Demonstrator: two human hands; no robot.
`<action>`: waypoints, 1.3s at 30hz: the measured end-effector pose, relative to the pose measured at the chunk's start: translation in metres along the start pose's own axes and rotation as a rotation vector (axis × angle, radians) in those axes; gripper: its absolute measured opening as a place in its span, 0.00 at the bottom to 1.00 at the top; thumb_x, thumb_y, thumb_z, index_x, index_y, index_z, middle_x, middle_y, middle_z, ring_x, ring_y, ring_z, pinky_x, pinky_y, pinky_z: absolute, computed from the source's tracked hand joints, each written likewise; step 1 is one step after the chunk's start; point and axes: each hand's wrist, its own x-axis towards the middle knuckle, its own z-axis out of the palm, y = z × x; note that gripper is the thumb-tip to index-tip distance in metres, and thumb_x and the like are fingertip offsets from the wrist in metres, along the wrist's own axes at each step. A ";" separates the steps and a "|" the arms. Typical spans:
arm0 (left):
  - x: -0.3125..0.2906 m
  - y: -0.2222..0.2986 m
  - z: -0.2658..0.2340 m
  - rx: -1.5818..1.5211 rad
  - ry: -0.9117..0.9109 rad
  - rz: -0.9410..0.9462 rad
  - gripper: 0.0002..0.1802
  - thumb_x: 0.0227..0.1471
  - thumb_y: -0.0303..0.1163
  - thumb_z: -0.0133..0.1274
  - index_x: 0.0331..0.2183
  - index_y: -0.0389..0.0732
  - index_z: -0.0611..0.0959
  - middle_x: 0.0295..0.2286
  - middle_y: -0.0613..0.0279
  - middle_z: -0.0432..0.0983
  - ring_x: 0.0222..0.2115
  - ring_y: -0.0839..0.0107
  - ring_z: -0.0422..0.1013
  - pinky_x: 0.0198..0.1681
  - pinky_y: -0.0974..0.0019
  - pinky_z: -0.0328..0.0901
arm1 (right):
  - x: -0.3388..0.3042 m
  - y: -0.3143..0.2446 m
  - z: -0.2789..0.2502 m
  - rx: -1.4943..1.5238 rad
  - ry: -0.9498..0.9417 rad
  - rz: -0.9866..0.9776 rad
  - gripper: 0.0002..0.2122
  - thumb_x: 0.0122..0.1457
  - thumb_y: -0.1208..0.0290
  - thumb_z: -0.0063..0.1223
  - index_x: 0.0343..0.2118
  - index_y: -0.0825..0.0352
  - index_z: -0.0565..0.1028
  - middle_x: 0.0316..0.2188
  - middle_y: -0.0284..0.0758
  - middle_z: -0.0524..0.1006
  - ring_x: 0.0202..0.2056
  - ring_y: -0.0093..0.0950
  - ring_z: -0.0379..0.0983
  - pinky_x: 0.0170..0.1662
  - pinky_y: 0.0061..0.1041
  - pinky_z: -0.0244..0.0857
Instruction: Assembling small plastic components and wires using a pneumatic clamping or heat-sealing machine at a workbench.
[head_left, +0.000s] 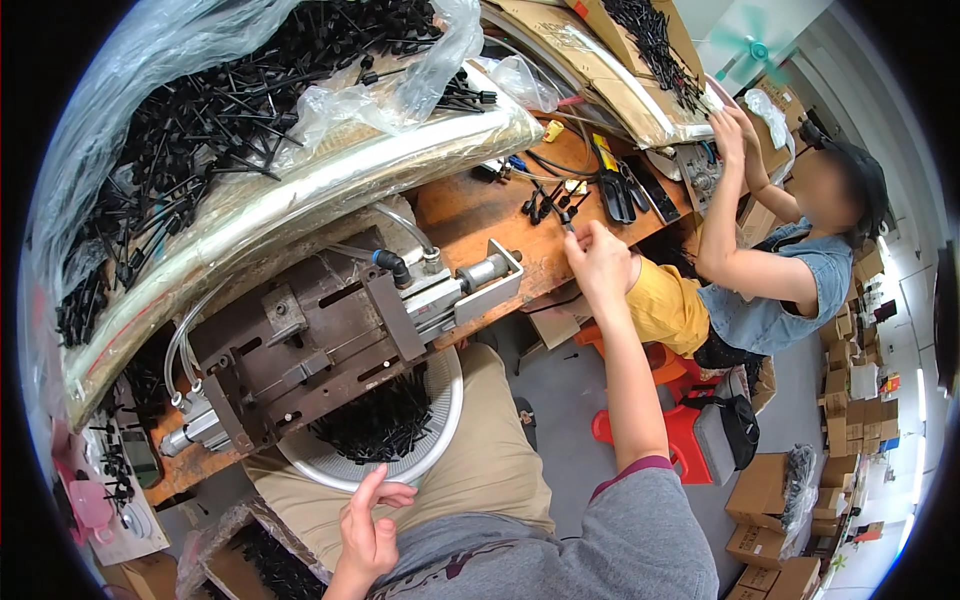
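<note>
My right hand (600,262) reaches over the wooden bench, thumb and fingers pinched at a small black plastic part (566,219) with a thin stem. A few more black stemmed parts (540,207) lie loose on the bench beside it. Above my lap, my left hand (370,525) holds nothing, its fingers curved and apart. Just beyond it sits a round whitish basket (452,400) with a heap of black parts (375,420) inside. Between my hands and the big pile stands a brown metal fixture (310,335) with air cylinders (485,272) at its ends.
A plastic-lined tray (300,185) heaped with black stemmed parts fills the far left. Pliers (618,190) lie on the bench (465,215). At the right a co-worker (790,260) handles parts near a cardboard box (600,60). Red stools (680,440) and cartons (760,500) stand on the floor.
</note>
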 end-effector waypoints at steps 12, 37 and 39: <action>-0.001 -0.002 0.001 0.092 -0.051 0.017 0.27 0.62 0.38 0.41 0.56 0.31 0.60 0.31 0.47 0.77 0.28 0.64 0.75 0.34 0.65 0.70 | 0.031 0.000 -0.024 0.500 -0.176 0.201 0.05 0.49 0.75 0.57 0.28 0.71 0.79 0.16 0.30 0.76 0.15 0.15 0.69 0.20 0.17 0.61; -0.005 -0.011 0.000 0.287 0.054 -0.008 0.27 0.46 0.20 0.57 0.50 0.38 0.73 0.27 0.58 0.78 0.25 0.67 0.75 0.27 0.68 0.70 | -0.078 -0.062 -0.061 0.954 -0.036 0.182 0.05 0.58 0.81 0.53 0.38 0.72 0.74 0.30 0.31 0.76 0.24 0.15 0.70 0.28 0.12 0.63; -0.009 -0.010 -0.005 0.395 -0.024 0.035 0.27 0.46 0.21 0.57 0.50 0.38 0.72 0.28 0.59 0.78 0.26 0.67 0.76 0.29 0.67 0.71 | -0.083 -0.090 -0.074 0.983 -0.033 0.029 0.06 0.58 0.83 0.52 0.38 0.73 0.74 0.30 0.33 0.77 0.27 0.16 0.71 0.29 0.12 0.64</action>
